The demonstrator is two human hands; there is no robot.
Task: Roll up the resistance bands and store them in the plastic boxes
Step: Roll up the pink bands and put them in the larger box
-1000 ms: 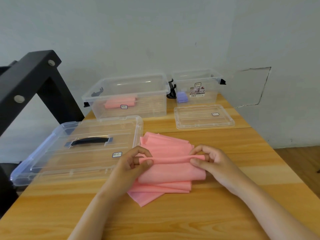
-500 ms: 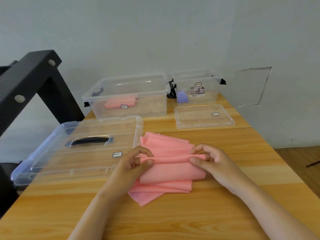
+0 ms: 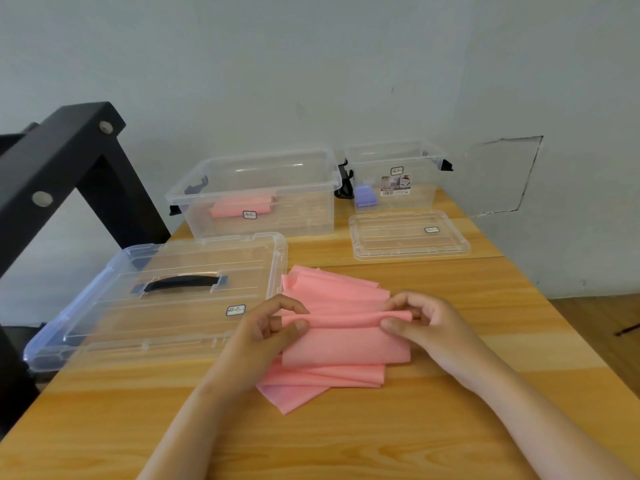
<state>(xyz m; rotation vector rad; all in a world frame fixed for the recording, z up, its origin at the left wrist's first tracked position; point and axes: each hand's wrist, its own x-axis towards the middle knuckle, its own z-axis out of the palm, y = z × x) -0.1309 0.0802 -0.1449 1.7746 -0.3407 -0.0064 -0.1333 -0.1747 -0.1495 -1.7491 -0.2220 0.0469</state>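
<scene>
Little has moved since a second ago: both hands sit at the same spots on the pink band (image 3: 343, 344), and the small roll at its far fold looks only slightly tighter. That band lies in loose layers on the table (image 3: 346, 441), just right of the big lid (image 3: 162, 306), with one corner poking out toward 7 o'clock. My left hand (image 3: 266, 332) pinches the roll's left end between thumb and curled fingers; my right hand (image 3: 422, 323) pinches the right end the same way, wrists low, forearms coming in from 6 o'clock. It looks thin, soft and floppy, likely a bit stretchy and clingy, so I judge it will sag or unroll if I let go. Holding it at both ends of the roll, as now, seems best. At 11 o'clock the big box (image 3: 256, 192) already has a pink roll (image 3: 239, 209) inside. At 1 o'clock the small box (image 3: 394, 178) holds a purple roll (image 3: 364, 195), with its lid (image 3: 408, 237) lying in front.
</scene>
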